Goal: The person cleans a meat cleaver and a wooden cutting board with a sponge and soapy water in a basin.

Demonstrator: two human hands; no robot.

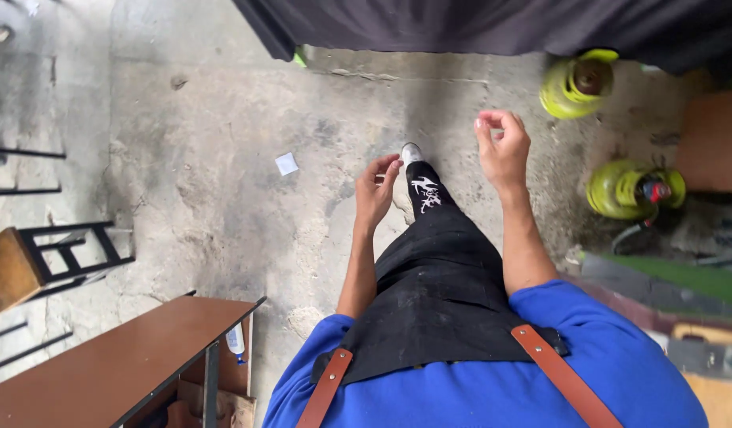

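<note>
At nine o'clock a wooden stool with a black metal frame (pixel 33 265) lies tipped on the grey concrete floor (pixel 223 158), and at seven o'clock the brown top of a table (pixel 112 364) slants in, with a small clear bottle (pixel 236 341) standing just beside its edge. A white scrap of paper (pixel 286 164) lies alone on the concrete toward eleven o'clock. Near the centre the left hand (pixel 375 190) hangs in the air with its fingers loosely curled toward the thumb, closed on nothing that can be seen. Just to its right a leg in black trousers with a white print (pixel 426 194) steps forward, ending in a pale shoe tip (pixel 412 151) at twelve o'clock. A black apron (pixel 437 309) with brown leather straps (pixel 560 376) covers a blue shirt (pixel 619 357) at six o'clock. The right hand (pixel 502 147) is raised a little higher at one o'clock, fingertips curled in to meet the thumb, holding nothing visible. At two o'clock a yellow-green gas cylinder (pixel 576 83) stands below a dark cloth (pixel 500 24), and a second yellow-green cylinder (pixel 631 189) sits at three o'clock, nearest the right hand yet well apart from it.
</note>
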